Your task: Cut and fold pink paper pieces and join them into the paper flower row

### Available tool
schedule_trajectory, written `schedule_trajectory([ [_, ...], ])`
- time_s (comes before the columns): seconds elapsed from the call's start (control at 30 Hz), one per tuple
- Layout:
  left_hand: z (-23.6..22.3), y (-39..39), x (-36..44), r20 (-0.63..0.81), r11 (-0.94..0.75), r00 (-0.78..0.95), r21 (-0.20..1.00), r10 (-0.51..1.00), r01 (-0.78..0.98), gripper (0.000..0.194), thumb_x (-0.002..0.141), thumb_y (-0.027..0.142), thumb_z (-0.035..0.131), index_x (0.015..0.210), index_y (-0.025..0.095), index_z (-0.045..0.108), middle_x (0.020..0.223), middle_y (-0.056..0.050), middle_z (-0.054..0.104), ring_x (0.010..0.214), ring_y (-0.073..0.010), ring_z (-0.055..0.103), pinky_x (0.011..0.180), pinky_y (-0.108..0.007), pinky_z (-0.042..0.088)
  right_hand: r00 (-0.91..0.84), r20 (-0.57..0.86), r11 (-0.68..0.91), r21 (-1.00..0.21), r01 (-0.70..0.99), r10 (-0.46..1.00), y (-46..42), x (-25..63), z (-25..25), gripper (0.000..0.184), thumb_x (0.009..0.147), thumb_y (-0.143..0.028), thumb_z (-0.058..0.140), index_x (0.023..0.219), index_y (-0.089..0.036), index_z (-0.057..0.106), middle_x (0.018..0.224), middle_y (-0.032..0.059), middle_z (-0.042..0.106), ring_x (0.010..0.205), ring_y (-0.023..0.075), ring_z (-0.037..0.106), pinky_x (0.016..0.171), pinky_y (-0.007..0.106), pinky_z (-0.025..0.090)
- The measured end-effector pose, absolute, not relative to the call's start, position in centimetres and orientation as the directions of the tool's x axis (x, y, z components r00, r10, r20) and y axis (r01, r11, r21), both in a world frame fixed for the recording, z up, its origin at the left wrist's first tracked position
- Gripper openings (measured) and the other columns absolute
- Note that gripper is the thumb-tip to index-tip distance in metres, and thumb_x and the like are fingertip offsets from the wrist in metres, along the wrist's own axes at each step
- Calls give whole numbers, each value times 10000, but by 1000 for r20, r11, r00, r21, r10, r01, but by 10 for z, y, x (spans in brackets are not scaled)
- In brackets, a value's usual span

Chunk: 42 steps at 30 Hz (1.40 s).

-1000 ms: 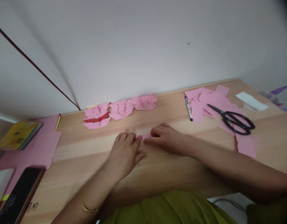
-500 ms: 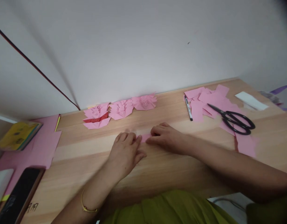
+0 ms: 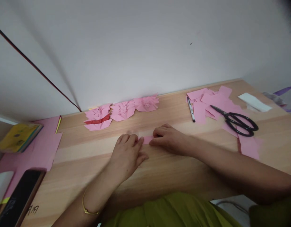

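Note:
A small pink strip of paper (image 3: 147,139) lies on the wooden table between my two hands. My left hand (image 3: 127,154) rests palm down on its left end, fingers bent over it and thumb held apart on the table. At the other end, my right hand (image 3: 168,138) has its thumb and curled fingers closed on the paper. Both ends of the strip are hidden under my fingers. Behind my hands, folded pink paper pieces (image 3: 123,110) stand in a row along the wall, one with a red band (image 3: 98,119).
Black-handled scissors (image 3: 240,123) lie over cut pink papers (image 3: 218,97) at the right, with a marker pen (image 3: 191,109) beside them. A white folded paper (image 3: 255,102) sits farther right. Pink sheets (image 3: 47,142), a yellow packet (image 3: 19,137) and a black case (image 3: 20,198) occupy the left.
My right hand's fingertips have slid very slightly to the right along the pink strip. My left hand stays in place.

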<state>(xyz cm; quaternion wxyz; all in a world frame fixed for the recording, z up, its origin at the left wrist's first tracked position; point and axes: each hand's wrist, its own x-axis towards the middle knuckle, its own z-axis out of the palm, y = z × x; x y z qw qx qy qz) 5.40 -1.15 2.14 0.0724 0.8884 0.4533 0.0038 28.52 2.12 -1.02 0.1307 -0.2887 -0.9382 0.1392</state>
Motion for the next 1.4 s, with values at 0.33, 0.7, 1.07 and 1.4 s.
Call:
schedule_trajectory([
  [0.33, 21, -8, 46, -23, -684, 696, 164, 718, 711, 409, 847, 417, 585, 1240, 307, 564, 1020, -78, 538, 951, -251, 475, 857, -432, 403, -791, 187, 792, -346, 502, 583, 22, 284, -9, 215, 910, -178, 475, 911, -214, 687, 933, 56, 606, 824, 149, 528, 838, 336, 371],
  [0.7, 37, -8, 42, -83, -621, 656, 255, 750, 741, 181, 890, 340, 535, 875, 202, 652, 931, -57, 573, 926, -212, 513, 854, -377, 440, -792, 158, 782, -355, 512, 590, 21, 283, -5, 214, 914, -185, 467, 898, -212, 679, 936, 48, 604, 823, 146, 534, 848, 338, 360],
  [1.07, 37, -8, 43, -60, -612, 644, 255, 763, 749, 187, 877, 338, 557, 792, 190, 632, 907, -60, 593, 911, -215, 535, 823, -374, 456, -804, 145, 804, -271, 529, 577, 19, 281, -7, 283, 926, -222, 461, 1160, -291, 604, 922, 42, 554, 808, 163, 471, 853, 350, 329],
  [1.4, 40, -8, 46, -86, -608, 638, 230, 765, 760, 206, 887, 345, 539, 799, 192, 645, 911, -61, 599, 897, -213, 543, 797, -364, 458, -814, 119, 799, -314, 513, 569, 20, 282, 1, 182, 894, -149, 473, 827, -191, 637, 927, 51, 583, 796, 150, 491, 825, 328, 340],
])
